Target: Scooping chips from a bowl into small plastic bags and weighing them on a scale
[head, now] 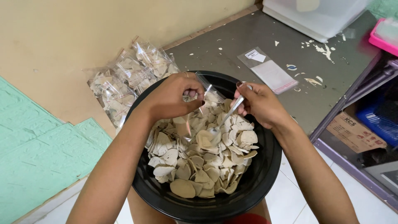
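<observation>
Head view, looking down. A wide black bowl fills the centre and lower middle of the frame, heaped with pale, thin, irregular chips.

The left hand, at centre left over the far rim of the bowl, is closed around the mouth of a small clear plastic bag that hangs down among the chips; a ring shows on one finger.

The right hand, just right of centre, pinches the handle of a metal spoon between thumb and fingers. The spoon slants down and to the left, its bowl end resting on the chips just beside the bag.

In the upper left of the frame, behind the bowl, a pile of filled clear packets lies against a beige wall. In the upper middle, on a grey surface, lies an empty flat zip bag with a white label. A white plastic container sits at the top right, a pink tray edge at the far right, and a cardboard box at right beneath a purple frame.
</observation>
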